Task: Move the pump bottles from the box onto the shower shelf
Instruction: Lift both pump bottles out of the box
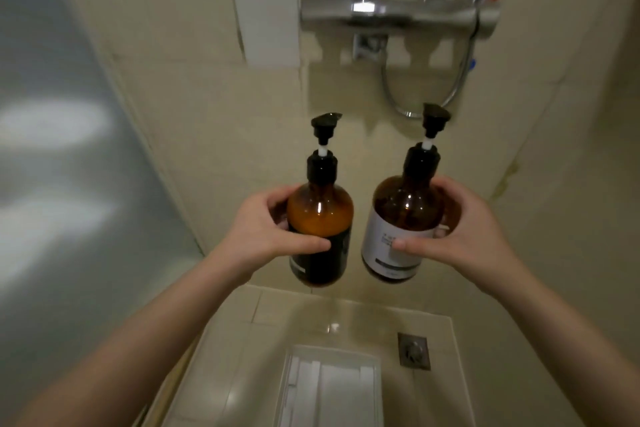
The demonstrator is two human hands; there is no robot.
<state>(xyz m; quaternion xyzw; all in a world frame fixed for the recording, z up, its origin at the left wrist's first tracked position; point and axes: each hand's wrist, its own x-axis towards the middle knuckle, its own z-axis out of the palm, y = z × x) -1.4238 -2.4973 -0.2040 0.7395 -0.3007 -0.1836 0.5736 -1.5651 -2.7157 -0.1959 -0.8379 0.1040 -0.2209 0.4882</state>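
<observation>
I hold two amber pump bottles upright in the air in front of the tiled shower wall. My left hand (266,232) grips the bottle with the black label (320,218). My right hand (460,236) grips the bottle with the white label (398,218), which tilts slightly right. Both bottles have black pump heads. Below them on the floor sits the white box (329,388), with no bottles in it. The chrome shower mixer shelf (398,12) is on the wall above, well clear of the pump heads.
A frosted glass panel (62,166) runs along the left. A chrome hose (460,87) loops down from the mixer behind the right bottle's pump. A square floor drain (414,350) lies right of the box.
</observation>
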